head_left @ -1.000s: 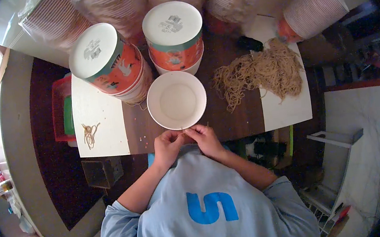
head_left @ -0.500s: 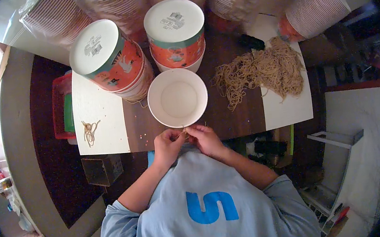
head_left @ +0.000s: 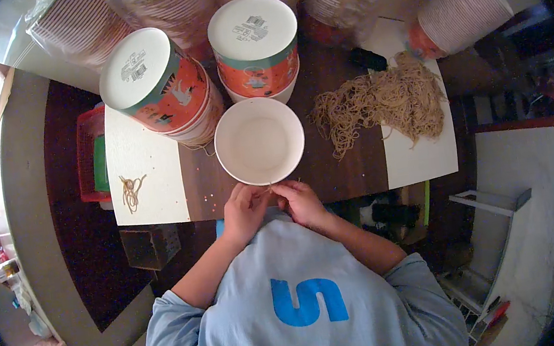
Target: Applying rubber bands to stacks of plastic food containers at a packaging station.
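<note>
A white round paper tub (head_left: pixel 263 172) stands open side up near the table's front edge. Just in front of its rim my two hands meet, fingertips close together. My left hand (head_left: pixel 244 211) pinches a thin tan cord (head_left: pixel 270 185), and my right hand (head_left: pixel 300 204) pinches it too. Only a short bit of the cord shows; the rest is hidden by my fingers. Past the tub, two upside-down stacks of orange and green printed tubs stand on the table, the left stack (head_left: pixel 170 103) tilted and the middle stack (head_left: pixel 257 73) more upright.
A tangled heap of tan cords (head_left: pixel 405 100) lies on the right of the table (head_left: pixel 352 171). One small looped cord (head_left: pixel 131 194) lies at the left. Plastic-wrapped tub stacks (head_left: pixel 163 15) line the back. A red crate (head_left: pixel 94 183) sits beyond the left edge.
My fingers have shifted slightly around the cord, the left hand a little upward toward the rim. The tubs and the cord heap stay essentially in place.
</note>
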Demonstrator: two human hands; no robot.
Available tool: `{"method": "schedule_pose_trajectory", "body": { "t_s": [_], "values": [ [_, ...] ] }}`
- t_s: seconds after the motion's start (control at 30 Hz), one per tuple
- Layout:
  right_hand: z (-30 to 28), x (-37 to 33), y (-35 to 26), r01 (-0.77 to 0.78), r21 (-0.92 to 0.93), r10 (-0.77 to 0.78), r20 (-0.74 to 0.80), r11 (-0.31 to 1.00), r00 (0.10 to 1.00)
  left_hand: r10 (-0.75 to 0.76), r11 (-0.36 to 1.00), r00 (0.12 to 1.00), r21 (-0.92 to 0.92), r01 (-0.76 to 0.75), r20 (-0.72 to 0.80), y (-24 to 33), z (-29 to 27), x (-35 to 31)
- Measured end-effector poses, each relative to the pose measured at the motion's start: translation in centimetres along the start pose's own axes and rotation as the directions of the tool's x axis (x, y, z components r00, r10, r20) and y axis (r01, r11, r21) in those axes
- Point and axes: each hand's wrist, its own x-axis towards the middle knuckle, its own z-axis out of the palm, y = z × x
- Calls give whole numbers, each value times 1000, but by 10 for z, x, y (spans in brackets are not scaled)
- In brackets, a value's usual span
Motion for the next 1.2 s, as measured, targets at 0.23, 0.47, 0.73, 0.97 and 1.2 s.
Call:
{"method": "schedule_pose_trajectory", "body": {
  "t_s": [0.23, 0.47, 0.73, 0.97, 1.2],
  "values": [
    [1, -4, -4, 32, -48, -31, 25, 998, 999, 295, 940, 952, 151, -305, 82, -3, -5, 1],
    [0, -4, -7, 97, -254, -86, 53, 962, 995, 325, 925, 943, 185, -332, 70, -8, -6, -1],
    [0, -1, 3, 181, -293, -164, 81, 939, 983, 336, 925, 939, 161, -343, 74, -6, -8, -4],
    [1, 0, 5, 133, -192, -124, 59, 972, 991, 276, 949, 957, 133, -286, 85, -7, -10, -6],
    [8, -3, -3, 27, 117, -46, 162, 993, 986, -111, 983, 991, -140, 120, 70, -16, -6, -12]
  ]
}}
